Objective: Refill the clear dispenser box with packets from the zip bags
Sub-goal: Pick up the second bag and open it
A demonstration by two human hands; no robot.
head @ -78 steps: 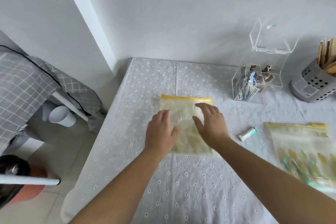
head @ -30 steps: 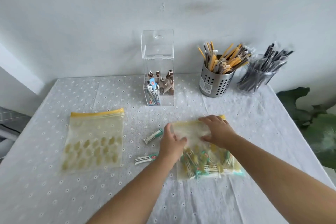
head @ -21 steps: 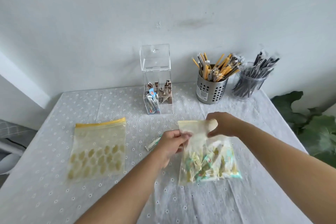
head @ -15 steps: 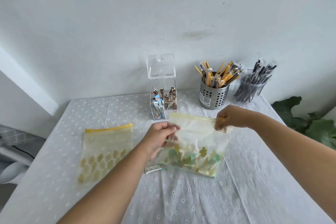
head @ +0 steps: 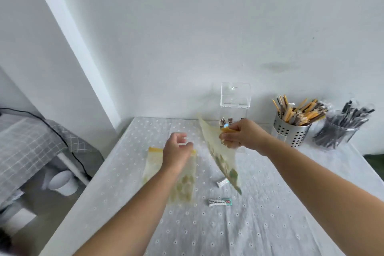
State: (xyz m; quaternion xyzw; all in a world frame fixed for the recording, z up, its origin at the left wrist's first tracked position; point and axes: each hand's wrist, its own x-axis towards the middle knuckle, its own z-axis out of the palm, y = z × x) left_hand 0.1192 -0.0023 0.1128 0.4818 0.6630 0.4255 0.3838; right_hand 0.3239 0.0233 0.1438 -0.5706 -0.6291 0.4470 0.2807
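a: what has the right hand (head: 244, 136) got?
b: the held bag (head: 216, 147), just right of centre. fingers and thumb pinch its yellow zip edge, curled tight round it. the bag is off the table (head: 259, 224) and tilted, its low corner pointing to the lower middle. green packets (head: 232, 173) sit bunched in that low end.
a: and the left hand (head: 176, 151)?
b: centre of the frame, over the flat bag (head: 152, 162). fingers loosely curled, thumb near the forefinger, nothing visible between them. it's blurred, so i can't tell whether it touches the bag beneath.
a: the flat bag?
b: it lies on the table, yellow strip at the far end, yellow packets (head: 185, 191) inside, partly covered by the left wrist.
a: where's the box (head: 235, 97)?
b: at the back of the table, right of centre, lid up. its lower half is hidden behind the right hand.
a: anything loose?
b: a white packet (head: 222, 183) under the held bag's low end, and a longer packet (head: 219, 202) below it.
a: far right?
b: a metal cup (head: 291, 133) of yellow sticks, then a clear cup (head: 337, 134) of dark ones.
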